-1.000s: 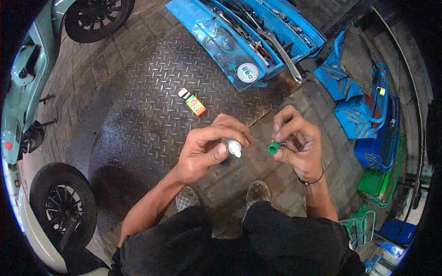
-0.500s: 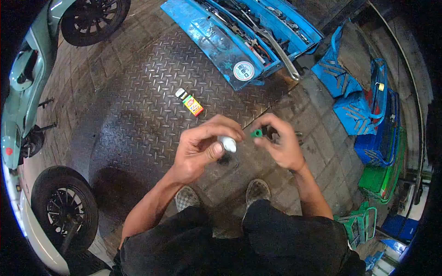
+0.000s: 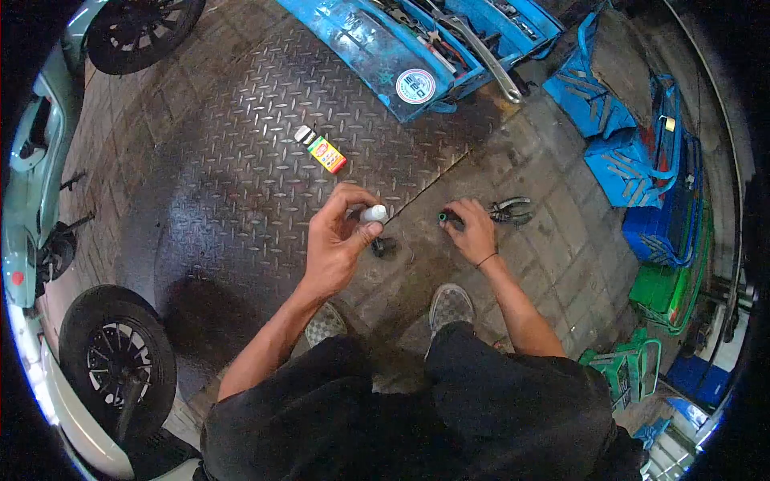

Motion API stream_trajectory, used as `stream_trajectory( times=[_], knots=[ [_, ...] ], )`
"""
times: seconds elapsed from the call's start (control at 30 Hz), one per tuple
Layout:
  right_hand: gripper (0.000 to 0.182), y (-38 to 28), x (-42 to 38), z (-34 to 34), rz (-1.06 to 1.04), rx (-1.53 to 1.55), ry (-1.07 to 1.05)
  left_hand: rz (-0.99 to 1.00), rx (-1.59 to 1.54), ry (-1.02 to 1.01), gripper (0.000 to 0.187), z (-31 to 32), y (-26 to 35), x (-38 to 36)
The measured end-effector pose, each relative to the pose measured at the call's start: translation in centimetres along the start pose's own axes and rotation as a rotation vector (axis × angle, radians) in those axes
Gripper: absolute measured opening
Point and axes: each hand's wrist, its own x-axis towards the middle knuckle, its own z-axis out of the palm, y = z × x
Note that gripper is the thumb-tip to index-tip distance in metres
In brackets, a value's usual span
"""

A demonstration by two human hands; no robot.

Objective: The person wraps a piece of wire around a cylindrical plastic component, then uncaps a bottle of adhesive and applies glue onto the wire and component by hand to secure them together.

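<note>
My left hand [image 3: 335,240] is closed around a small white bottle [image 3: 374,213], its pale top pointing to the right. Lower and to the right, my right hand [image 3: 473,231] has its fingers closed on a small green hollow piece [image 3: 443,216], whose round opening faces left. Just beyond those knuckles, pliers [image 3: 512,210] with dark handles lie on the paving. A small dark object [image 3: 383,247] is partly visible under my left hand; I cannot make out its kind. A small yellow, red and green carton [image 3: 326,154] lies with its white end flap open on the metal plate.
A blue toolbox [image 3: 377,60] full of tools stands at the far edge of the patterned steel plate [image 3: 233,168], a long wrench [image 3: 489,68] across it. Blue and green metal boxes [image 3: 658,232] line the right side. A motor scooter [image 3: 48,200] and wheels stand left.
My hands have moved apart. The right hand with the green piece has shifted toward the pliers, which now show more fully. The white bottle remains in my left hand, and the view has shifted slightly.
</note>
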Motion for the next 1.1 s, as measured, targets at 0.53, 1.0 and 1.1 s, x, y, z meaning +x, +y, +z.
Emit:
stream_trajectory(
  times=[0.53,1.0,1.1],
  knots=[
    [0.042,-11.7,3.7,-5.1,-0.087,0.628,-0.136,0.222,0.532,-0.116,0.034,0.6,1.1,0.6],
    [0.018,-7.3,-2.4,2.0,0.544,1.013,-0.246,0.137,1.062,-0.280,0.051,-1.2,-9.9,-4.6],
    [0.016,-7.1,-2.6,3.4,0.509,0.710,-0.172,0.071,0.935,-0.232,0.047,-1.2,-10.3,-4.7]
  ],
)
